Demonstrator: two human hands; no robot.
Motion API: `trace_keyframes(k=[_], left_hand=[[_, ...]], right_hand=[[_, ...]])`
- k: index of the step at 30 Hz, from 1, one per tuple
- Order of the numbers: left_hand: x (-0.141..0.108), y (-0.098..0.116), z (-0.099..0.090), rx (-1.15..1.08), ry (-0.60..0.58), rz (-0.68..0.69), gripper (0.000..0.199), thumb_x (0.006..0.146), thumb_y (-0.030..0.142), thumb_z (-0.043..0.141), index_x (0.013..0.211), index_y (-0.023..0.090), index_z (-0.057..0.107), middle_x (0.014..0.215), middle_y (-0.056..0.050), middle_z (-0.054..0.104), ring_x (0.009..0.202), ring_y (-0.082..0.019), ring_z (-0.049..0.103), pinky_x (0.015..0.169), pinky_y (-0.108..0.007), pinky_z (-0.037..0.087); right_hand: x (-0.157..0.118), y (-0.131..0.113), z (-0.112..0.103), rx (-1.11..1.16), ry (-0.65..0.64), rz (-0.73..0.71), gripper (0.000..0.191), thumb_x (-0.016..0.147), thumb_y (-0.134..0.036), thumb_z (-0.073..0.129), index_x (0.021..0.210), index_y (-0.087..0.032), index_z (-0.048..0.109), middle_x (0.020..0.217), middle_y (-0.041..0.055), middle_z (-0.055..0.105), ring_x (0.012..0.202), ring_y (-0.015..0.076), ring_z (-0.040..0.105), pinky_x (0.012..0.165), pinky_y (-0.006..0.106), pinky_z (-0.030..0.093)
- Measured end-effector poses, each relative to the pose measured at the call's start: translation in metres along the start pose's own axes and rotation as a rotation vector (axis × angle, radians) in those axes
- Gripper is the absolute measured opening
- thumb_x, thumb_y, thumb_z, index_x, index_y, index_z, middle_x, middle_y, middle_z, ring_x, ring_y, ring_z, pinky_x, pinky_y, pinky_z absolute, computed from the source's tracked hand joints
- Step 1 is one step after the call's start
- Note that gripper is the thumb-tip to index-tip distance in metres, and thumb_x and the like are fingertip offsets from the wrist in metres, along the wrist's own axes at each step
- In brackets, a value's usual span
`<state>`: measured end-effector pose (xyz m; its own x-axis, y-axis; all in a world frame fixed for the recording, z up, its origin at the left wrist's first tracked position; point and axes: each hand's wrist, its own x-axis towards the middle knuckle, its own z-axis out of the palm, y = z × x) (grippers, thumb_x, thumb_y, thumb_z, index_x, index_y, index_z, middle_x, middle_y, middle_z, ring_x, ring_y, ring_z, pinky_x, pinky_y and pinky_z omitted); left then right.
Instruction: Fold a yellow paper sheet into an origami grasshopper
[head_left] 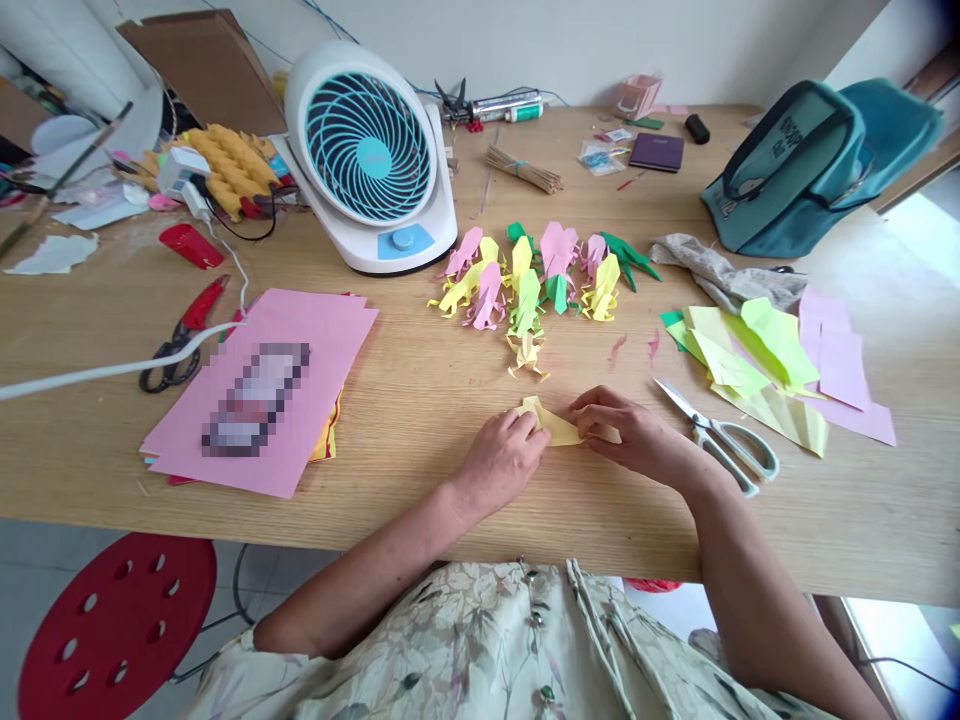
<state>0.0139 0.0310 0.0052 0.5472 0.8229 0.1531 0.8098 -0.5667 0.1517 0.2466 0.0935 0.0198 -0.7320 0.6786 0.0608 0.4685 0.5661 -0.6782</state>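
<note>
A small piece of folded yellow paper (pixel 559 428) lies on the wooden table between my two hands. My left hand (pixel 504 455) presses on its left part with bent fingers. At the paper's right end, my right hand (pixel 626 430) has its fingertips closed on the edge. Just beyond stands a pale yellow origami frog (pixel 527 353). Behind it is a cluster of several folded paper figures in pink, yellow and green, among them a pink one (pixel 559 248) and a light green one (pixel 526 300). White-handled scissors (pixel 724 440) lie right of my right hand.
To the left, a stack of pink paper (pixel 330 350) has a blurred-out device on it, with red-handled scissors (pixel 184 335) and a white cable beside it. A fan (pixel 375 160) stands at the back. On the right are loose paper sheets (pixel 840 350) and a teal bag (pixel 795 170).
</note>
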Motion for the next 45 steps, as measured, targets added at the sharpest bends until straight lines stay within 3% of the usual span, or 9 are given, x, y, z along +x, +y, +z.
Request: trace_keyframes(k=[6, 11, 16, 19, 24, 29, 38, 45], left_hand=[[0.005, 0.003, 0.001, -0.028, 0.016, 0.018, 0.009, 0.094, 0.026, 0.057, 0.093, 0.017, 0.057, 0.098, -0.008, 0.060, 0.096, -0.025, 0.056, 0.081, -0.038, 0.048], [0.002, 0.007, 0.005, 0.028, 0.057, 0.003, 0.017, 0.100, 0.024, 0.047, 0.087, 0.018, 0.057, 0.091, -0.006, 0.061, 0.090, -0.022, 0.058, 0.077, -0.036, 0.048], [-0.001, 0.014, 0.007, 0.009, 0.058, -0.086, 0.015, 0.096, 0.028, 0.055, 0.087, 0.017, 0.057, 0.090, -0.006, 0.062, 0.088, -0.022, 0.060, 0.074, -0.035, 0.051], [0.000, 0.016, 0.007, -0.003, 0.045, -0.117, 0.013, 0.096, 0.026, 0.054, 0.087, 0.017, 0.058, 0.090, -0.006, 0.062, 0.087, -0.022, 0.061, 0.072, -0.035, 0.052], [0.003, 0.016, 0.008, 0.000, 0.028, -0.124, 0.006, 0.093, 0.017, 0.057, 0.087, 0.017, 0.058, 0.089, -0.006, 0.063, 0.085, -0.022, 0.063, 0.070, -0.034, 0.053], [0.004, 0.017, 0.004, -0.049, -0.051, -0.221, 0.004, 0.094, 0.017, 0.056, 0.091, 0.017, 0.059, 0.092, -0.006, 0.064, 0.087, -0.022, 0.065, 0.064, -0.031, 0.053], [0.001, 0.015, -0.013, -0.174, -0.086, -0.283, 0.012, 0.096, 0.021, 0.052, 0.098, 0.019, 0.064, 0.097, -0.004, 0.065, 0.091, -0.020, 0.064, 0.073, -0.029, 0.051], [-0.001, 0.011, -0.010, -0.281, -0.057, -0.305, 0.014, 0.096, 0.019, 0.051, 0.096, 0.019, 0.065, 0.096, -0.005, 0.067, 0.087, -0.019, 0.064, 0.073, -0.028, 0.047]], right_hand=[[-0.002, 0.002, -0.001, -0.067, 0.040, 0.008, 0.008, 0.086, -0.017, 0.060, 0.084, -0.022, 0.065, 0.113, 0.0093, 0.061, 0.092, 0.0208, 0.067, 0.083, 0.037, 0.056], [-0.006, 0.007, 0.002, -0.184, 0.073, 0.003, 0.010, 0.090, -0.020, 0.057, 0.081, -0.023, 0.062, 0.111, 0.0083, 0.060, 0.089, 0.0200, 0.065, 0.079, 0.036, 0.054], [-0.010, 0.010, 0.009, -0.357, 0.080, 0.006, 0.016, 0.095, -0.023, 0.050, 0.087, -0.023, 0.064, 0.090, 0.0062, 0.057, 0.074, 0.0196, 0.061, 0.065, 0.034, 0.050], [-0.014, 0.007, 0.013, -0.385, 0.075, 0.055, 0.020, 0.097, -0.023, 0.046, 0.090, -0.023, 0.065, 0.089, 0.0056, 0.059, 0.071, 0.0185, 0.062, 0.062, 0.033, 0.048], [-0.015, 0.001, 0.021, -0.372, 0.149, 0.062, 0.020, 0.098, -0.025, 0.046, 0.090, -0.022, 0.064, 0.089, 0.0061, 0.061, 0.071, 0.0176, 0.062, 0.063, 0.032, 0.048], [-0.007, -0.005, 0.025, -0.303, 0.224, 0.059, 0.019, 0.097, -0.021, 0.046, 0.092, -0.022, 0.063, 0.090, 0.0065, 0.060, 0.068, 0.0159, 0.059, 0.062, 0.029, 0.047], [0.005, -0.013, 0.013, -0.064, 0.162, 0.150, 0.012, 0.093, -0.022, 0.052, 0.088, -0.020, 0.063, 0.096, 0.0064, 0.060, 0.072, 0.0144, 0.060, 0.070, 0.028, 0.049], [0.010, -0.018, 0.012, 0.032, 0.167, 0.260, 0.010, 0.090, -0.019, 0.052, 0.086, -0.020, 0.061, 0.079, 0.0013, 0.064, 0.066, 0.0133, 0.057, 0.063, 0.024, 0.042]])
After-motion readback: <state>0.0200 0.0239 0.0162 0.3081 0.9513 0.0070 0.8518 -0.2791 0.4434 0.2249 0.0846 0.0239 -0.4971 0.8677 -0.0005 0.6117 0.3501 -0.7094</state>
